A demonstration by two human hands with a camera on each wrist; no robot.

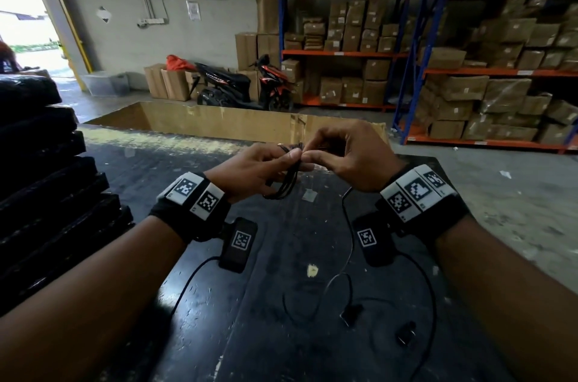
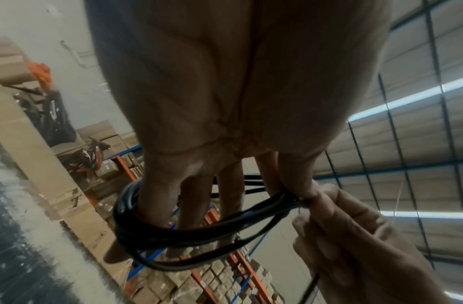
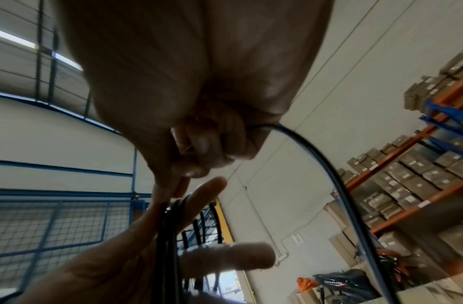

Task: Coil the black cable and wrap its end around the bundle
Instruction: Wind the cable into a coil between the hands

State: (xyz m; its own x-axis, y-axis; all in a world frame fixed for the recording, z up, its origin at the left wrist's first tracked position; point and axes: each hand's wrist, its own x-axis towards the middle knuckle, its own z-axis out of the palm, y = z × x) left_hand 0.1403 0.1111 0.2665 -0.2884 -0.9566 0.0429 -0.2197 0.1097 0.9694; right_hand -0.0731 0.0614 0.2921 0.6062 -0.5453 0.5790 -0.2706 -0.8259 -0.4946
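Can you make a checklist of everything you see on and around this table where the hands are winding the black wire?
Surface: dark scuffed table, pale specks.
Job's things: black cable looped around left-hand fingers; its loose tail drops to the table.
Clutter: small black clip, paper scrap.
Grips: left hand holds the coil; right hand pinches the cable.
Cables: wrist-camera leads trail across the table.
Surroundings: box shelves, scooter, black stack.

A dark, scuffed table (image 1: 194, 313) carries everything. On its near right part lie loose black cable (image 1: 336, 280) loops and two small black connectors (image 1: 352, 313).
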